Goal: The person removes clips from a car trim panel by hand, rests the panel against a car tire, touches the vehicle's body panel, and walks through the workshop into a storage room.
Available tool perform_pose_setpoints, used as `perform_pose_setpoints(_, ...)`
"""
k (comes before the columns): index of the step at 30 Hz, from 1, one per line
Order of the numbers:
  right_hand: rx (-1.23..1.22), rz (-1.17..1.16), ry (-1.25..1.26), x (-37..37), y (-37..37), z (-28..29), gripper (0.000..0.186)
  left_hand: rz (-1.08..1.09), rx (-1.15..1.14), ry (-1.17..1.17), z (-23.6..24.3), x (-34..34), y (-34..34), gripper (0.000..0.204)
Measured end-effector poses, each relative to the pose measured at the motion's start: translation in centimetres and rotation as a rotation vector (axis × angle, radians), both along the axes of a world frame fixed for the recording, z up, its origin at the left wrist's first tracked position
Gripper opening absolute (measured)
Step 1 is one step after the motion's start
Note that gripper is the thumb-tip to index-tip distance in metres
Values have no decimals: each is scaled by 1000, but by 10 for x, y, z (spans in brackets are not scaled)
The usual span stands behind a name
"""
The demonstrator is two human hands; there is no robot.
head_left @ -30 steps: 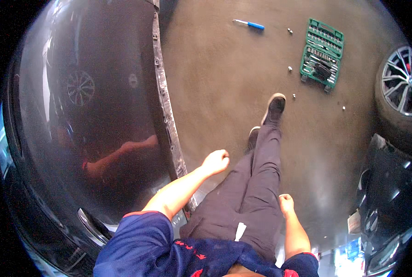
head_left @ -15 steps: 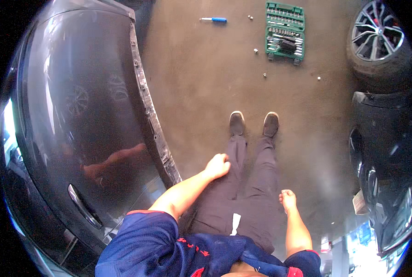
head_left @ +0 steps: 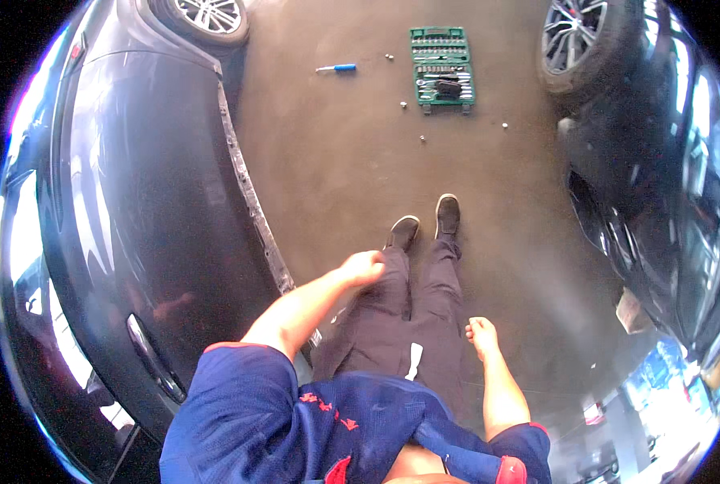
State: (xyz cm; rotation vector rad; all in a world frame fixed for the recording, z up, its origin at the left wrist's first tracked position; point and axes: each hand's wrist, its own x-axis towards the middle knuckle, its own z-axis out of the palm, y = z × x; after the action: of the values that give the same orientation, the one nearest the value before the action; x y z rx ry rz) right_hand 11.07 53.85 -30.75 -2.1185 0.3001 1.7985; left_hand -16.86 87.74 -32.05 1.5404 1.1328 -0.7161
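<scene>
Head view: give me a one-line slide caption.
Person stands between two dark cars, left hand and right hand empty, facing an open green socket set and blue-handled screwdriver on the floor.

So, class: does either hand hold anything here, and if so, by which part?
Nothing is held. The left hand is a loose fist and the right hand hangs bare, both above the floor, touching nothing.
</scene>
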Motion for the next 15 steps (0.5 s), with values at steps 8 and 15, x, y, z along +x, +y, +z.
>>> perform_pose_setpoints(8, 87, -348, -195, -72, -74, 114, 21, -96, 292, 318, 61, -114, 87, 40)
perform_pose_setpoints(15, 127, -328, -294, -112, -168, 128, 21, -121, 461, -27, 106, -31, 88, 37)
